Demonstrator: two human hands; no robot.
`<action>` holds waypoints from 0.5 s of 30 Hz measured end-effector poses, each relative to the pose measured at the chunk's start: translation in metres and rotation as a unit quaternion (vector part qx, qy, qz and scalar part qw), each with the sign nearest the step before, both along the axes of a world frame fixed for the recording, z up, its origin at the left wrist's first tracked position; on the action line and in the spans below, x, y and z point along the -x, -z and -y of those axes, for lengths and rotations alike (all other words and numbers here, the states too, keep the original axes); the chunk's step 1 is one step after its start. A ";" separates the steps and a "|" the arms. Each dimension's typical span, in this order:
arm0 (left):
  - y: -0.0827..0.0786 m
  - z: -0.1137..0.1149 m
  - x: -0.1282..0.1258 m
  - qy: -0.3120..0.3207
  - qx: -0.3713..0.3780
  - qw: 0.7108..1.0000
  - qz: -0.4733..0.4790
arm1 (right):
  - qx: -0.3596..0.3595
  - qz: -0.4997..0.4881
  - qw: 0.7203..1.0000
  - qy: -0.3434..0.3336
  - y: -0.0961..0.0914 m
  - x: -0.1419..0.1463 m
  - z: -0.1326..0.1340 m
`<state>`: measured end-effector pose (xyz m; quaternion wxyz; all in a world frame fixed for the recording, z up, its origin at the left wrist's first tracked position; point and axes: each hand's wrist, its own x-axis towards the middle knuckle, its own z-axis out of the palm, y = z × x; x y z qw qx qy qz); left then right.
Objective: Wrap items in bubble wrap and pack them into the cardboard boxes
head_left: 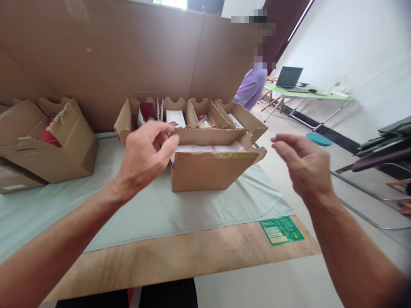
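Note:
In the head view a cardboard box (pixel 205 173) stands on the light green cloth, in front of a row of similar boxes. Something pale with purplish marks (pixel 212 148) fills its open top. My left hand (pixel 146 154) hovers at the box's left end, thumb and fingers curved apart with nothing between them. Whether its fingertips touch the cardboard, I cannot tell. Off the box's right end is my right hand (pixel 303 164), fingers stretched toward the box and holding nothing. A gap separates it from the box.
Behind stand open boxes holding a white carton (pixel 175 117) and a red item (pixel 147 112). Another cardboard box (pixel 67 145) is at the left. A tall cardboard panel (pixel 128 55) backs the table. A green printed sheet (pixel 281 231) lies near the front edge. A person in purple (pixel 252 87) is beyond.

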<state>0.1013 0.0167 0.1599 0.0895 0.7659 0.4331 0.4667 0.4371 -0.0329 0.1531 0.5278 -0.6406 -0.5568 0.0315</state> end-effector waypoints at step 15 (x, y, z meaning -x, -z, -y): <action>0.088 0.028 -0.026 0.073 0.179 0.968 0.162 | 0.054 -0.177 0.977 -0.110 0.084 0.062 0.005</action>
